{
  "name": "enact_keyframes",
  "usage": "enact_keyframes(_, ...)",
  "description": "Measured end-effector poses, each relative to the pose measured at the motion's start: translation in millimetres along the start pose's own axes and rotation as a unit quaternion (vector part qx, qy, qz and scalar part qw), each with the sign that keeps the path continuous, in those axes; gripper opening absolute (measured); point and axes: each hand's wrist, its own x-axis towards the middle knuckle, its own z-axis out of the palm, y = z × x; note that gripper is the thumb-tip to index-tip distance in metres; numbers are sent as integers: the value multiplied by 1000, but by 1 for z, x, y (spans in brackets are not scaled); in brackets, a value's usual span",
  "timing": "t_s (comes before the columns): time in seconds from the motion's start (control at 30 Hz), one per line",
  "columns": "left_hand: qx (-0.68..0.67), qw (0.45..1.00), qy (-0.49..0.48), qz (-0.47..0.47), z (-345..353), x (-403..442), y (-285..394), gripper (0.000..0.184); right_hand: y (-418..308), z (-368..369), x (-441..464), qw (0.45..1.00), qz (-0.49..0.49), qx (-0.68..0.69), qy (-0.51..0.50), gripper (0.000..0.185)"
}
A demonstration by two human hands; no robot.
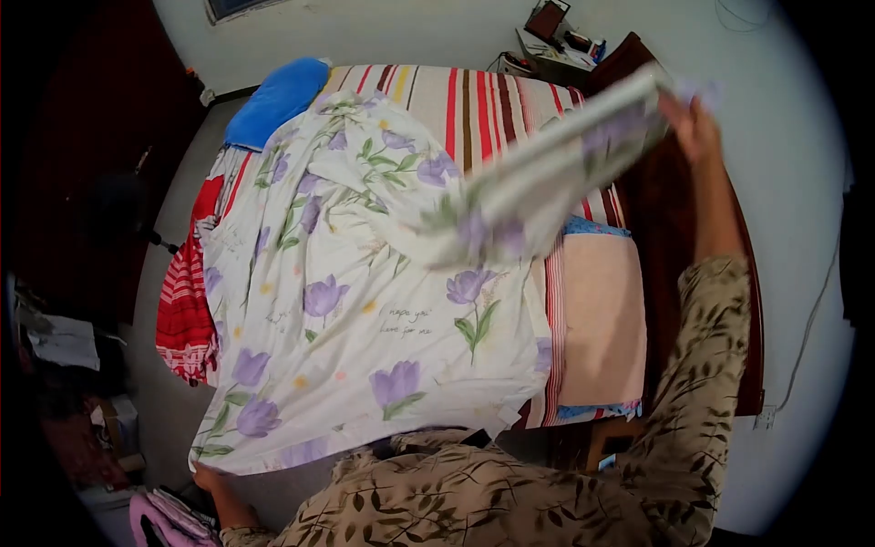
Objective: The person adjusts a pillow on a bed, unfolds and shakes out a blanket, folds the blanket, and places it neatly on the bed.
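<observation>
A white sheet with purple tulips (355, 310) lies rumpled over the bed, its near edge against the person's body. My right hand (694, 132) is raised at the upper right, closed on a lifted part of the sheet, which is blurred by motion. At the lower left, my left hand (208, 478) grips the sheet's near corner. Beneath it shows a striped bed cover (474, 114).
A blue pillow (278, 102) lies at the bed's far left corner. Red patterned cloth (187, 314) hangs at the left side. A peach pillow (602, 319) is by the dark headboard (674, 237). A small table (556, 56) stands beyond it.
</observation>
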Motion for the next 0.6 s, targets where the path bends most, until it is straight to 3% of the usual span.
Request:
enact_keyframes(0.03,-12,1000,-6,-7,6,0,6,50,-23,53,-8,979,-181,-91,18,59)
enact_keyframes(0.07,-4,1000,-16,-10,7,-2,7,51,-43,92,-16,983,-159,-80,50,60)
enact_keyframes(0.13,14,999,-34,-13,7,-2,11,52,-37,66,-1,972,-145,-182,-18,51)
enact_keyframes(0.2,-61,995,-72,-42,3,-29,14,51,17,43,-24,910,-17,-411,-52,43)
enact_keyframes(0.23,-97,990,-90,-56,0,-43,21,51,67,41,-60,910,-20,-415,7,42)
enact_keyframes(0.27,-131,981,-128,-56,-3,-39,13,47,114,-2,-75,830,145,-539,11,42)
enact_keyframes(0.3,-168,971,-164,-55,-10,-41,6,43,169,-47,-106,776,202,-598,-9,43)
enact_keyframes(0.43,-196,952,-225,-64,-24,-44,-2,38,354,-153,-344,694,379,-612,26,50)
enact_keyframes(0.53,-173,956,-229,-65,-31,-49,18,36,440,-154,-499,689,475,-534,116,56)
enact_keyframes(0.6,-166,958,-227,-58,-35,-47,33,36,481,-138,-559,717,480,-472,183,61)
